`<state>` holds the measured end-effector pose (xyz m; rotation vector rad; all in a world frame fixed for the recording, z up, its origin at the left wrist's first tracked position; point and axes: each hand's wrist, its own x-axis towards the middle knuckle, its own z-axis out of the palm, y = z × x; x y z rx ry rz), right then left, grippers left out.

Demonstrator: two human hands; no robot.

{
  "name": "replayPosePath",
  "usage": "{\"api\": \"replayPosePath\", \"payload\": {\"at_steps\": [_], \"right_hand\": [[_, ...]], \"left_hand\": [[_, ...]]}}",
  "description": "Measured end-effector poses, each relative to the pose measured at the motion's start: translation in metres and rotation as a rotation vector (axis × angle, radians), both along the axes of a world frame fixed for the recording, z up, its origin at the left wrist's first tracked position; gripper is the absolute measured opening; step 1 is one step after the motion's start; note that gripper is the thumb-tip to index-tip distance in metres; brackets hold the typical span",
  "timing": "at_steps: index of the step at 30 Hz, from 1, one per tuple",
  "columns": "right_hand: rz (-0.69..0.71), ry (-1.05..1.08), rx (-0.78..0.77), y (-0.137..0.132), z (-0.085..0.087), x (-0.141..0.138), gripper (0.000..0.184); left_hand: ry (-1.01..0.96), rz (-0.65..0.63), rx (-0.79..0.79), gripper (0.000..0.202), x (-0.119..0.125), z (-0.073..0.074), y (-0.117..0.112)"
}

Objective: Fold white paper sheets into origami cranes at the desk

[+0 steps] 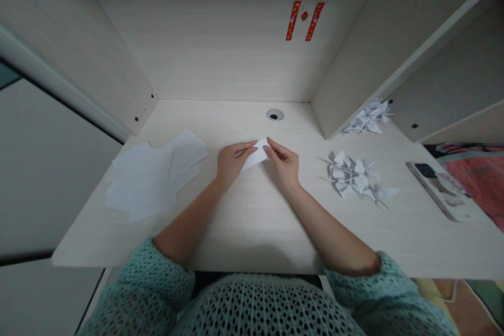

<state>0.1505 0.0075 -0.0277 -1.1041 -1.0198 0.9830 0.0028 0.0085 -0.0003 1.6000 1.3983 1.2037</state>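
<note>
A small folded piece of white paper [255,156] is held just above the desk, between my two hands. My left hand [233,161] pinches its left side with thumb and fingers. On the opposite side, my right hand [284,161] grips the upper right corner between thumb and forefinger. Loose white paper sheets [145,181] lie overlapping to the left of my left hand. To the right of my right hand sits a pile of folded white paper cranes [352,176]. The fold lines on the held paper are too small to make out.
A second heap of paper cranes [370,116] lies farther back, beside the upright partition [354,63]. A phone [437,191] rests near the desk's right side. The desk [252,220] has a round cable hole [275,114] at the back. Red paper stickers [292,21] are on the back panel.
</note>
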Motion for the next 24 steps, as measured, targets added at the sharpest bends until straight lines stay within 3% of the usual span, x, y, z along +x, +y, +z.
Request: {"api": "replayPosePath", "payload": {"at_steps": [3,7,11,18,24], "right_hand": [[0.013,0.025,-0.011,0.0,0.001,-0.001,0.037],[0.057,0.107,-0.039,-0.002,0.006,-0.005,0.053],[0.192,0.024,-0.103,-0.004,0.008,-0.007,0.03],[0.317,-0.064,-0.1,-0.004,0.002,-0.007,0.032],[0.276,-0.097,-0.076,-0.006,0.001,-0.006,0.037]], "left_hand": [[-0.01,0.002,0.018,0.025,0.001,0.001,-0.001],[-0.028,0.048,0.031,0.024,0.001,0.003,-0.002],[-0.073,0.134,0.039,0.024,0.002,0.005,-0.003],[-0.138,0.122,0.065,0.02,0.008,0.004,-0.011],[-0.217,0.098,0.025,0.024,0.01,-0.001,-0.009]]}}
